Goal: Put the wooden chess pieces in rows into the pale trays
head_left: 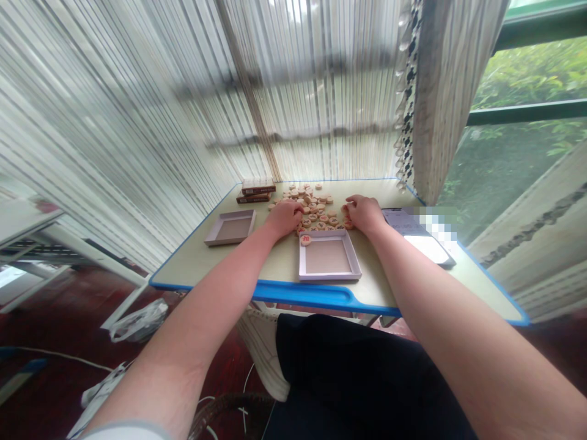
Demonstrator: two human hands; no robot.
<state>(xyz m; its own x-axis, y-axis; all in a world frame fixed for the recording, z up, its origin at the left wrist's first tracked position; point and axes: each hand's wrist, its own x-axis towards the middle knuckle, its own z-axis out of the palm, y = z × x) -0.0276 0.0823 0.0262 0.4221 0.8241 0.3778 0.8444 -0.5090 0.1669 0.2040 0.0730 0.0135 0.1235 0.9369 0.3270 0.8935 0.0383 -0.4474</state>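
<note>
Several round wooden chess pieces (312,205) lie scattered at the far middle of a small blue-edged table (257,260). My left hand (285,217) rests on the left side of the pile, fingers curled down over pieces. My right hand (363,212) lies on the right side, fingers bent onto the pieces. A shallow white box tray (328,256) sits just in front of my hands, with one red-marked piece (306,239) in its far left corner. What sits under the fingers is hidden.
A second shallow tray (230,227) lies to the left. Two brown boxes (257,190) are stacked at the far left of the pile. A phone or tablet (424,241) lies at the right. Curtains hang behind the table, and a window is at the right.
</note>
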